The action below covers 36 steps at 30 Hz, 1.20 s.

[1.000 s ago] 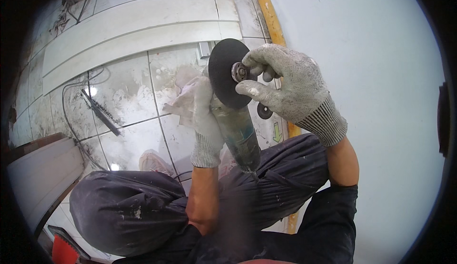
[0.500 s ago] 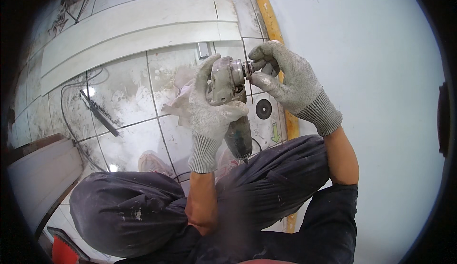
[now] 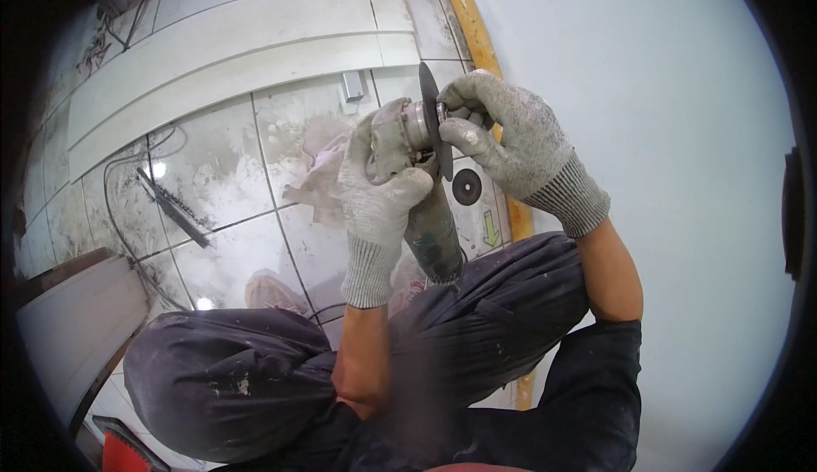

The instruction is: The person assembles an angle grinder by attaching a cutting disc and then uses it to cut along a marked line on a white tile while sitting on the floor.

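Observation:
My left hand, in a dusty grey knit glove, is closed around the head of an angle grinder. The tool's dark body slants down toward my knees. A dark thin disc stands nearly edge-on at the spindle. My right hand, gloved alike, pinches a small metal nut against the disc's outer face with thumb and fingertips. Its other fingers are curled. A second small black disc with a pale centre lies on the tiles beyond the grinder.
Long white boards lie across the tiled floor ahead. A pale cloth is crumpled left of the grinder. A dark strip or brush and a cable lie farther left. A white wall rises close on my right.
The dark disc now shows at the grinder's spindle, where bare metal fittings showed before. My right fingertips have stayed by the spindle. The grinder's body has swung slightly to the right.

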Each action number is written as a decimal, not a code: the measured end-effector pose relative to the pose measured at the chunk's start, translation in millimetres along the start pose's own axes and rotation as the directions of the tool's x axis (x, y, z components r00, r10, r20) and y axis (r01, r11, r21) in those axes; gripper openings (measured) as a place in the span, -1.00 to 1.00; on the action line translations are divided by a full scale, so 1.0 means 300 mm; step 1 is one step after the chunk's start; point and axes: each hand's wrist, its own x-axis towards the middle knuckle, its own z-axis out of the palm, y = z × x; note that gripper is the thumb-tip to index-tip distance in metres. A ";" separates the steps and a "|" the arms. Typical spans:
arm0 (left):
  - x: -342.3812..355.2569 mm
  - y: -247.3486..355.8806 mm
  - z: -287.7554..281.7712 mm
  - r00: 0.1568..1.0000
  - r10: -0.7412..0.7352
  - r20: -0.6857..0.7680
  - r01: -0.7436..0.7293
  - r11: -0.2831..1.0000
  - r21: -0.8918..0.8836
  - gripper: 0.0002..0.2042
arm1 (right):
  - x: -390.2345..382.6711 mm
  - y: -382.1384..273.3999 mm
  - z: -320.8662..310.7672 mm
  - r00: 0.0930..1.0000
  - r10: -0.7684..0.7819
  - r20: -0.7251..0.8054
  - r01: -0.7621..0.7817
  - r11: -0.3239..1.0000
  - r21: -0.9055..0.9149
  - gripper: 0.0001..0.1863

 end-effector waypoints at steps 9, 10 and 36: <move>0.015 -0.029 -0.023 0.995 0.031 -0.099 -0.029 0.999 0.021 -0.42 | -0.009 0.066 0.033 0.998 -0.004 -0.061 0.012 0.991 0.131 -0.20; 0.025 -0.043 -0.034 0.993 0.020 -0.113 -0.021 1.000 -0.006 -0.47 | -0.006 0.085 0.050 0.999 0.049 -0.008 -0.047 0.985 0.164 -0.10; 0.104 -0.151 -0.257 0.943 0.142 -0.302 -0.090 0.979 0.181 -0.31 | -0.058 0.067 0.488 0.883 0.241 0.402 -0.295 0.952 0.076 -0.02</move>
